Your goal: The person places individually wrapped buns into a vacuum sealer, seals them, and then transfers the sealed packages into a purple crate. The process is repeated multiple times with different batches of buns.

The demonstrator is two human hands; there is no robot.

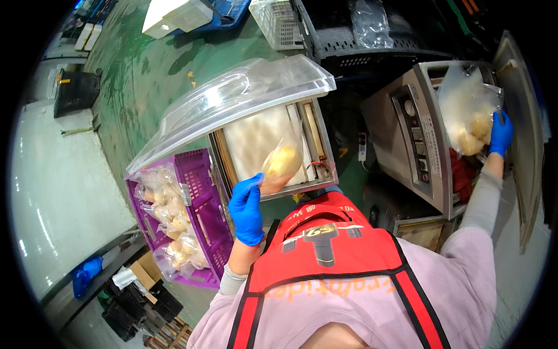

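Note:
My left hand (247,210), in a blue glove, pinches the edge of a clear plastic bag (281,165) with yellowish, rounded food in it. The bag hangs over the open chamber of a vacuum packing machine (257,135), whose clear lid (231,96) stands raised. At the far right, my right hand (501,133), also blue-gloved, grips the side of another clear bag (471,113) with several pale yellow lumps. That bag is above a second steel machine (418,139) with a gauge and knobs on its panel.
A purple plastic crate (205,218) holding several filled bags (174,222) stands left of the first machine. Farther left is a long pale work surface (65,174). A white box (178,17) and a grey-white crate (277,26) are at the top. A raised lid (518,131) borders the right machine.

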